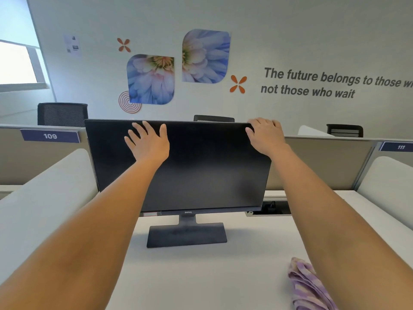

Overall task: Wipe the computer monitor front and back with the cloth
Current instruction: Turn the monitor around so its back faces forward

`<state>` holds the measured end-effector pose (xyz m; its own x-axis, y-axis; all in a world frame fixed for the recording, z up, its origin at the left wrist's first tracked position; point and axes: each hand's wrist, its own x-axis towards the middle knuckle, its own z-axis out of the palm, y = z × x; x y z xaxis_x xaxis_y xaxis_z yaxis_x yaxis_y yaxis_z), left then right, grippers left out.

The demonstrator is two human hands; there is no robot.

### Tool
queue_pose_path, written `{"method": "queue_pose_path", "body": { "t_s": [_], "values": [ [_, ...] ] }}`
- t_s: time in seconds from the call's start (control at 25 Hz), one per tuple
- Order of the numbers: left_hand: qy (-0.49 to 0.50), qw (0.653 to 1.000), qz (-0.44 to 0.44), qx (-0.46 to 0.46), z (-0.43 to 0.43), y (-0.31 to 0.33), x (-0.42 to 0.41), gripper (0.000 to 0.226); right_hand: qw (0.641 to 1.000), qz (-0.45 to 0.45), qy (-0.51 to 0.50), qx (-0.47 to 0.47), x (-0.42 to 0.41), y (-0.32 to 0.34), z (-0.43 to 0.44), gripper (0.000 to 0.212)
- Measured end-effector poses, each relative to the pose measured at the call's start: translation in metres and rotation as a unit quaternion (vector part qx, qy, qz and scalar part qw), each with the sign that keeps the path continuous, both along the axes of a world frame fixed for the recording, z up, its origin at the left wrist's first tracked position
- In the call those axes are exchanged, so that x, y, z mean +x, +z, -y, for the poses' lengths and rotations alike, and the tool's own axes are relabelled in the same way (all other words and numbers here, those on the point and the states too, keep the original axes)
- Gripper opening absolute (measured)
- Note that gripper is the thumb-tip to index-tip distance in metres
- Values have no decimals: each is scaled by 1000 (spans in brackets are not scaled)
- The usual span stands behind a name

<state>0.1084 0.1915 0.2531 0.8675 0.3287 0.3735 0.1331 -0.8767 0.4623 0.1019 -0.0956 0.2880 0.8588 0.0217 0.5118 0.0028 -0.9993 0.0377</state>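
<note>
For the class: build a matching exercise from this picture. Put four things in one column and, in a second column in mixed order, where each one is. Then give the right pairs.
Column one
1. left hand
2. right hand
3. cloth
4. monitor stand

Column two
A. lying bunched on the desk, near the right forearm
B. gripping the top right corner of the monitor
C. resting on the desk under the screen
D. spread flat against the upper part of the dark screen

Pairs: 1-D, 2-B, 3-A, 4-C
</note>
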Motion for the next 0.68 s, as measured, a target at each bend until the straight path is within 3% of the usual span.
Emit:
{"method": "queue_pose_path", "body": {
  "t_s": [0.4, 0.68],
  "values": [
    [-27, 999, -24, -29, 8, 15, 11, 68, 994, -27, 55, -91, -23, 40, 14, 38],
    [-101, 990, -36, -89, 53, 23, 8, 70, 984, -102, 148, -16, -54, 51, 24, 27]
  ]
}}
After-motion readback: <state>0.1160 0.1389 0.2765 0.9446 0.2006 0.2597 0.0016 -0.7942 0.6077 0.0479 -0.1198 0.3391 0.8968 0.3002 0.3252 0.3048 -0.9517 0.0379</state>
